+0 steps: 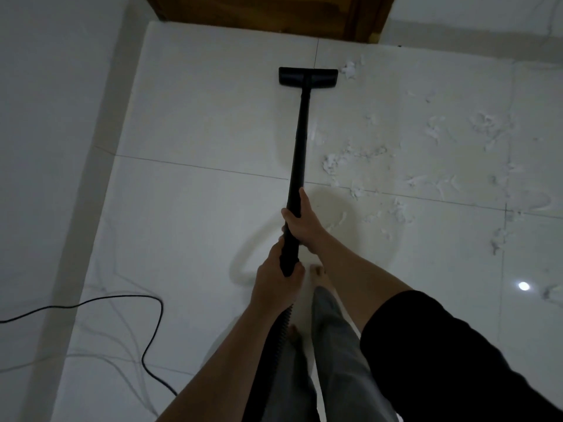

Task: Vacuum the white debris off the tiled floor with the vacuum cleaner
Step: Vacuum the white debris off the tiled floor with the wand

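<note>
A black vacuum wand (300,141) runs away from me to a flat black floor head (307,77) resting on the white tiled floor (195,123) near the far wall. My right hand (300,222) grips the wand higher up. My left hand (278,280) grips its lower end where the ribbed hose (275,336) joins. White debris (333,164) lies in clumps right of the wand. A small clump (349,70) sits just beside the head's right end. More bits (487,126) are scattered toward the right.
A brown wooden door (268,10) stands at the far wall beyond the head. A black power cord (131,303) loops over the floor at lower left. A white wall (45,117) closes the left side. My bare feet (316,271) and grey trouser legs are below the hands.
</note>
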Demonstrator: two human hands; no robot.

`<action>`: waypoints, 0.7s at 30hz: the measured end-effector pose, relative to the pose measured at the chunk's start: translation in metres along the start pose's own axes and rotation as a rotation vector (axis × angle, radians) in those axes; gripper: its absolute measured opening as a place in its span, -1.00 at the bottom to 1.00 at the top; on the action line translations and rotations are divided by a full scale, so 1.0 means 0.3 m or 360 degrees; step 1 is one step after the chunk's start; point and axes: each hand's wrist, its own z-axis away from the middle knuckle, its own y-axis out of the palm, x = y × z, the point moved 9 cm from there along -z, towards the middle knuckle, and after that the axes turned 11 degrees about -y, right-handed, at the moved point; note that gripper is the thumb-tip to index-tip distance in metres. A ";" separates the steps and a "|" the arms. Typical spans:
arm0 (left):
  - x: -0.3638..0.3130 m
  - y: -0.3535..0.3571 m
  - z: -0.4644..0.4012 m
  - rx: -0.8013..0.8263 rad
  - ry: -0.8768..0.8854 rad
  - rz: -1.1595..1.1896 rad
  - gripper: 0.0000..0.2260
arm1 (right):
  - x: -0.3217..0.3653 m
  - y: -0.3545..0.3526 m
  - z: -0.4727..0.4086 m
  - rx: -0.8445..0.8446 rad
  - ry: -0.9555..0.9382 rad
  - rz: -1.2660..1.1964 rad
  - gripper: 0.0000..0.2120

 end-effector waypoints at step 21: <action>-0.282 -0.039 -0.344 0.0027 -0.0044 -0.0008 -0.48 | 0.204 -0.132 -0.381 0.0010 0.0009 -0.0122 -0.25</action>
